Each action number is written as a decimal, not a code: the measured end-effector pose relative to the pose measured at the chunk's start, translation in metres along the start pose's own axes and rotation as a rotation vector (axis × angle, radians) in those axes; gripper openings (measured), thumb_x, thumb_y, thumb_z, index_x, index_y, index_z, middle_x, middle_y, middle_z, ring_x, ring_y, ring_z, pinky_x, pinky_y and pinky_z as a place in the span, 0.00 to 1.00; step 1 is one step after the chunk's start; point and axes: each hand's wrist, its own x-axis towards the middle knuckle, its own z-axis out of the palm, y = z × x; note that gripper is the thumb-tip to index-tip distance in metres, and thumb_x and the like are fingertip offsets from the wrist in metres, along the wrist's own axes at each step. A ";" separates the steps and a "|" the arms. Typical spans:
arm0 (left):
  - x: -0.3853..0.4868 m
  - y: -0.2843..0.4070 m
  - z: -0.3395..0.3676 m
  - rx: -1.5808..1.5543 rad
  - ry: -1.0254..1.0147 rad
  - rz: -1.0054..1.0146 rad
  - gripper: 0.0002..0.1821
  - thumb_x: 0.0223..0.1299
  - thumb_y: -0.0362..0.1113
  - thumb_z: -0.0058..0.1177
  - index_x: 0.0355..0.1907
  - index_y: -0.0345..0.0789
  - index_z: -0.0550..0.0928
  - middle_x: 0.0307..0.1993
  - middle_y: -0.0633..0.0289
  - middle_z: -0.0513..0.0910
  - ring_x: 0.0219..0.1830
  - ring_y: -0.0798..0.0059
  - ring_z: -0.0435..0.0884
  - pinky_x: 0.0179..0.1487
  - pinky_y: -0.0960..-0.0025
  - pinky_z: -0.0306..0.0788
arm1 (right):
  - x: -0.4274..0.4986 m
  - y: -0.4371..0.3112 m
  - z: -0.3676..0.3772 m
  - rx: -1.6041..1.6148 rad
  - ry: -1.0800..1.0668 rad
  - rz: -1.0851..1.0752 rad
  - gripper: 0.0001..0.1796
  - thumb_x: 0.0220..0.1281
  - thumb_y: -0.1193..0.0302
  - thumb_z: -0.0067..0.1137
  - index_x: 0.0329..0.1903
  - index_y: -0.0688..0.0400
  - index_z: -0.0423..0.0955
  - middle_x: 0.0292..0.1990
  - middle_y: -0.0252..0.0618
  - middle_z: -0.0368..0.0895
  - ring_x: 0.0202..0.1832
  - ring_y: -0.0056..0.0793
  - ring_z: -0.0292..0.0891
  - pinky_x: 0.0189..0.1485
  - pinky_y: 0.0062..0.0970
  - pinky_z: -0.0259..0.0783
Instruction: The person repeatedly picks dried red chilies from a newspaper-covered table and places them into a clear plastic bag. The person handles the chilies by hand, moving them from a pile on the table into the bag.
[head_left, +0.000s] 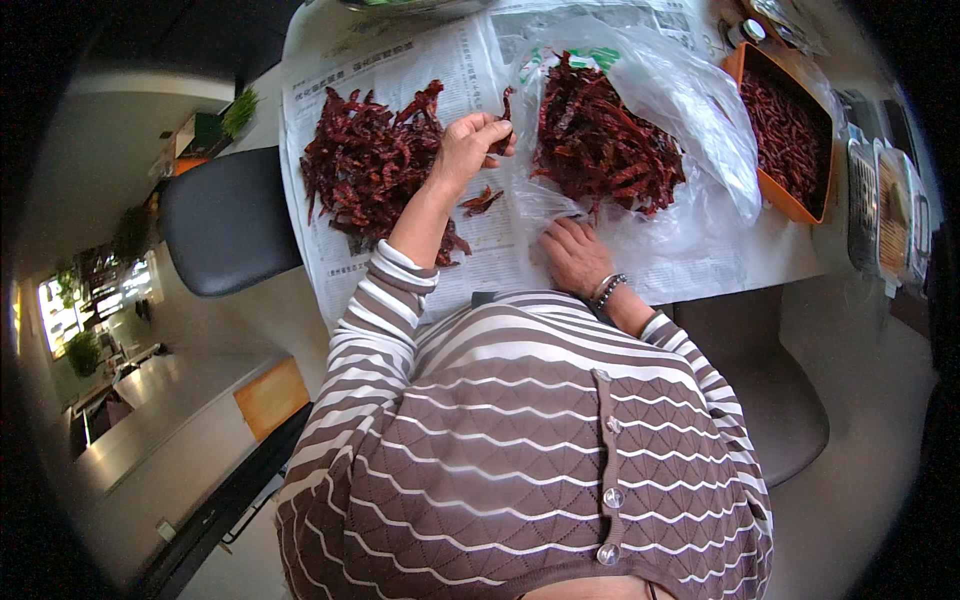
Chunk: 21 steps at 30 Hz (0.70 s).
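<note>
My left hand (474, 144) pinches a dried red chili (507, 103) between thumb and fingers, its tip pointing away from me. Below and left of that hand is a loose pile of dried chilies (367, 161) on newspaper (491, 255). A few loose chili pieces (481, 201) lie to the right of my forearm. To the right, a larger heap of dried chilies (604, 142) rests on a clear plastic bag (705, 112). My right hand (577, 255) lies palm down at the near edge of this bag, with no object visible in it; its fingertips are just short of the heap.
An orange box (787, 202) of smaller dried chilies stands at the right. Beyond it are a plastic basket (864, 202) and a white-capped container (752, 30). Dark chairs stand at the table's left (229, 221) and near right (772, 405).
</note>
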 end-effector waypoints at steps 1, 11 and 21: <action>-0.001 0.000 0.007 0.018 -0.019 0.000 0.10 0.62 0.44 0.53 0.34 0.40 0.80 0.30 0.70 0.82 0.32 0.84 0.80 0.33 0.79 0.69 | 0.000 0.000 0.000 0.001 0.002 -0.002 0.25 0.46 0.69 0.56 0.52 0.56 0.71 0.56 0.39 0.71 0.60 0.39 0.65 0.59 0.40 0.62; 0.004 -0.006 0.089 0.506 0.025 0.356 0.16 0.55 0.42 0.61 0.38 0.29 0.81 0.26 0.55 0.84 0.29 0.73 0.83 0.34 0.71 0.75 | 0.002 -0.002 -0.003 -0.005 0.042 -0.005 0.24 0.44 0.71 0.57 0.49 0.56 0.73 0.54 0.39 0.73 0.58 0.40 0.67 0.57 0.40 0.64; 0.027 0.013 0.147 0.908 0.078 0.654 0.13 0.55 0.44 0.55 0.32 0.36 0.80 0.26 0.49 0.82 0.32 0.53 0.83 0.37 0.55 0.76 | 0.001 0.000 0.003 0.000 0.018 -0.013 0.22 0.46 0.67 0.57 0.48 0.56 0.72 0.54 0.40 0.71 0.59 0.40 0.65 0.59 0.42 0.63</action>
